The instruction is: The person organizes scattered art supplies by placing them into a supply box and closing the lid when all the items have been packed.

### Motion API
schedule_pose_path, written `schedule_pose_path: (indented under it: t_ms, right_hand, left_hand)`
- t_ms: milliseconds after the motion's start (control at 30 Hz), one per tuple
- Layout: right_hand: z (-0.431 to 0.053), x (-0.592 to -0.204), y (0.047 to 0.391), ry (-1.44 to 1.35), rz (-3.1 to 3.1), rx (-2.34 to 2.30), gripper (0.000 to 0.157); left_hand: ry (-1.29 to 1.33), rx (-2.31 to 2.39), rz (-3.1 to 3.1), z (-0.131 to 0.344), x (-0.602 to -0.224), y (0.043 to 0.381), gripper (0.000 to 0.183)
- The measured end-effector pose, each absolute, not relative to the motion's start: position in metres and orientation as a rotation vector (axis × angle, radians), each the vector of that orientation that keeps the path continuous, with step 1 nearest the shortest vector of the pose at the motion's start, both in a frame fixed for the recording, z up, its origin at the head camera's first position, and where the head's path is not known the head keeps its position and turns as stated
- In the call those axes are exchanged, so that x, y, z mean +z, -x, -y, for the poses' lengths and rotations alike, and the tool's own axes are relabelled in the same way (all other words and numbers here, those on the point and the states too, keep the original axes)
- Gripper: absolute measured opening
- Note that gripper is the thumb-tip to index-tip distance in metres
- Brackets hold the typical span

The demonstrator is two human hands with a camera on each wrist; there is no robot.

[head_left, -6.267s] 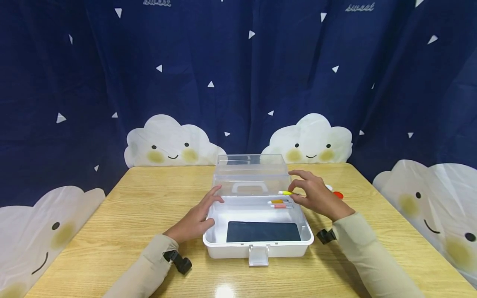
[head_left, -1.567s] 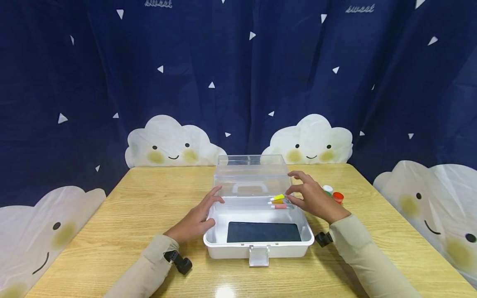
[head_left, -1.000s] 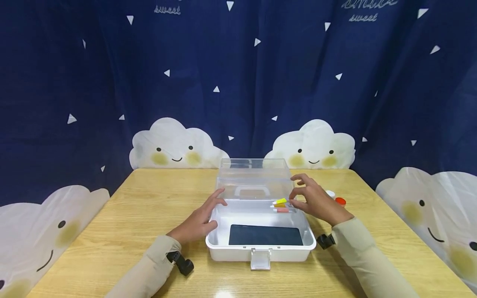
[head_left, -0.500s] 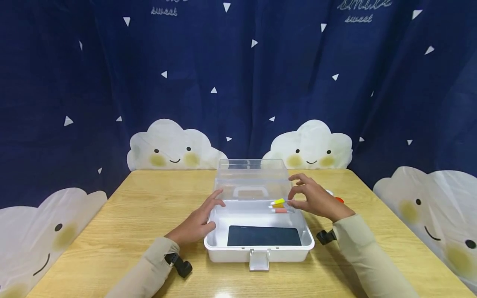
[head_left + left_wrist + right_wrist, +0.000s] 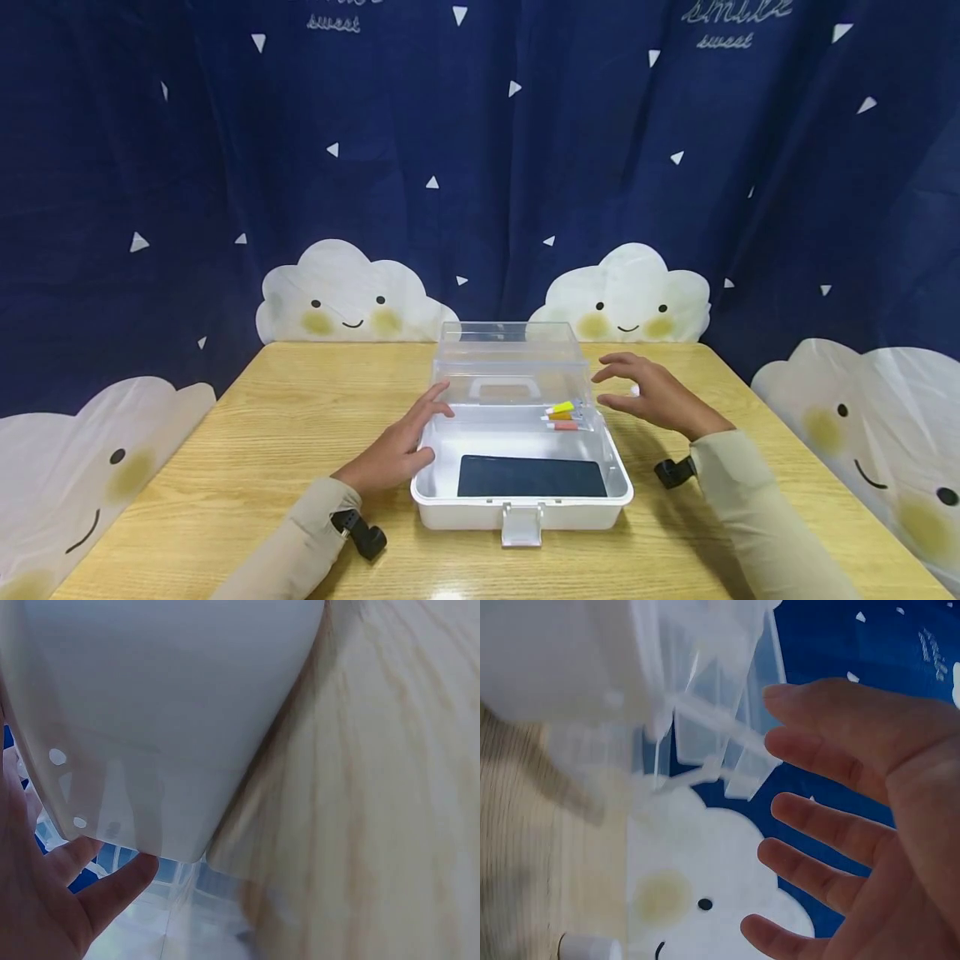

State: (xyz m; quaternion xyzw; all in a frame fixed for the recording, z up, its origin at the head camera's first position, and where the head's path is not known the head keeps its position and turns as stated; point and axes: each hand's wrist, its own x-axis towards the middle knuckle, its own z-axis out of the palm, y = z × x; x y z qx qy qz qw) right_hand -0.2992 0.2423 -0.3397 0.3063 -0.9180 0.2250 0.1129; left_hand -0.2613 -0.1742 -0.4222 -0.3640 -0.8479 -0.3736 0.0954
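Observation:
A white plastic box [image 5: 521,515] with its clear lid [image 5: 510,367] raised stands mid-table. Against its left wall rests my left hand [image 5: 393,446], fingers fairly straight; the left wrist view shows fingertips touching the box's edge. At the inner back right lie a yellow tube [image 5: 560,407], an orange tube [image 5: 558,417] and a pink tube [image 5: 564,426], small and white-capped like paint tubes. My right hand [image 5: 656,400] hovers just right of the box, fingers spread and holding nothing. On the box's floor lies a dark flat rectangle [image 5: 531,477].
A small white jar [image 5: 590,947] stands on the wooden table [image 5: 322,375] beyond my right hand, mostly hidden by it in the head view. The box's front latch [image 5: 521,525] hangs down. A blue curtain [image 5: 480,167] with clouds closes off the back.
Earlier my right hand held the yellow tube over the box. The tube now lies beside the orange one, released, and the hand has drawn back right. My left hand stays put.

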Motion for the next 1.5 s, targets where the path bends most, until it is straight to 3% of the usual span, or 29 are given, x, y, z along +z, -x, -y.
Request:
schedule_pose_path:
  t_ms: [700, 1067, 1500]
  right_hand:
    - [-0.282, -0.366, 0.328, -0.585, 2.911, 0.662, 0.049]
    - [-0.293, -0.374, 0.344, -0.561, 2.930, 0.635, 0.041]
    - [-0.300, -0.382, 0.365, -0.480, 3.044, 0.697, 0.055]
  left_hand:
    - [1.053, -1.077, 2.530, 0.173, -0.419, 0.258, 0.053]
    - [1.026, -1.089, 2.557, 0.173, -0.417, 0.256, 0.053]
    - [1.055, -1.099, 2.538, 0.174, -0.419, 0.258, 0.053]
